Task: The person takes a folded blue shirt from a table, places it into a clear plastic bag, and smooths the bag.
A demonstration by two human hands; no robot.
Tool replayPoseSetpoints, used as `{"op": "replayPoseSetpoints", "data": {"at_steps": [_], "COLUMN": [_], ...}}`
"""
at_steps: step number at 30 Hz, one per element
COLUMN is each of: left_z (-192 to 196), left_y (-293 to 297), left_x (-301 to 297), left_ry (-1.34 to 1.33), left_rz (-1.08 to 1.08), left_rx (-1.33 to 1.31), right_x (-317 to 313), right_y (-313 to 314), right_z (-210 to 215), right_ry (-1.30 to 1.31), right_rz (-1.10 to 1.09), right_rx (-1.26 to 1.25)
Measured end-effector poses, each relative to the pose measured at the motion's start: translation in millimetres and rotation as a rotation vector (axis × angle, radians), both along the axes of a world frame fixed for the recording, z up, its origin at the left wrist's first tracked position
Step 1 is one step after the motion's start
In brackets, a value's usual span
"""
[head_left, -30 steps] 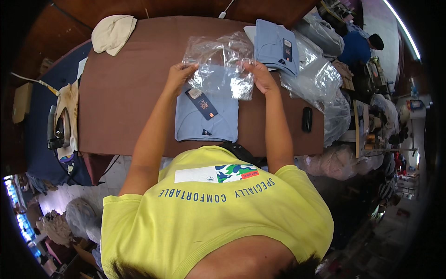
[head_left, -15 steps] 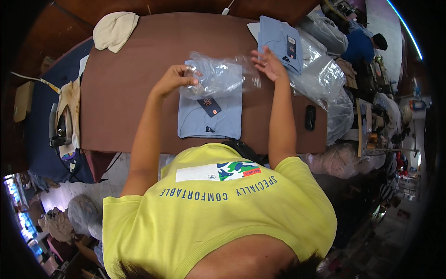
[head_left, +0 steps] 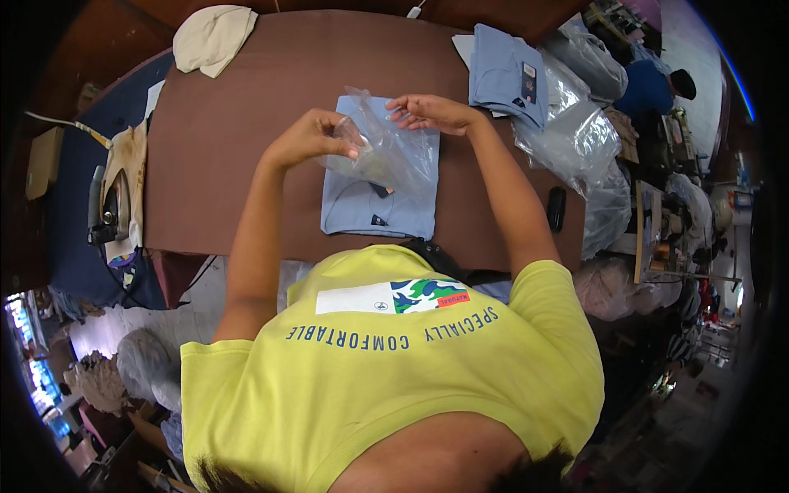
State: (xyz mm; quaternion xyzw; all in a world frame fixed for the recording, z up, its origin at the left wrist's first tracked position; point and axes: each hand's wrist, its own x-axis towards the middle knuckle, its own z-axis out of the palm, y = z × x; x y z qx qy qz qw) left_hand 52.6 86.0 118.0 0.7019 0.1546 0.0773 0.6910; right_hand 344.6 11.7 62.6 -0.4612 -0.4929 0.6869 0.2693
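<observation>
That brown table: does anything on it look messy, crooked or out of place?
Nothing stands out. The folded blue shirt lies flat and square on the brown table. Both hands, left and right, hold a clear plastic bag over it. The loose bags at right are heaped, not spilled.

Folded shirt point(head_left: 374, 209) on table point(head_left: 246, 123), iron point(head_left: 111, 209) at left.

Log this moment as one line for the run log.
left hand: holds clear bag | right hand: holds bag's top edge | bag: over folded blue shirt | shirt: on brown table
</observation>
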Motion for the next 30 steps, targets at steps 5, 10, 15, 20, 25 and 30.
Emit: {"op": "replayPoseSetpoints", "data": {"at_steps": [5,10,15,20,25,30], "left_z": [17.9,9.1,-21.7,-41.9,-41.5,-31.7], "left_y": [-6.5,2.8,8.8,13.1,9.6,4.2], "left_x": [8.5,-7.6,-11.2,-10.4,-7.6,-1.1], "left_ry": [-0.077,-0.088,-0.097,-0.105,-0.102,-0.126], "left_rz": [-0.208,-0.015,0.4,0.487,0.58,0.601], "left_rx": [0.086,-0.019,-0.41,-0.486,-0.544,-0.415], "right_x": [-23.0,-22.2,15.5,35.5,20.8,25.4], "right_y": [1.9,-10.0,-13.4,-17.8,-29.2,-38.4], "right_z": [-19.2,25.0,58.0,80.3,118.6,124.5], "right_ry": [0.336,0.217,-0.013,-0.284,-0.35,-0.388], "right_rz": [0.083,-0.107,-0.394,-0.545,-0.497,-0.577], "right_rx": [-0.054,0.072,0.185,0.434,0.635,0.712]}}
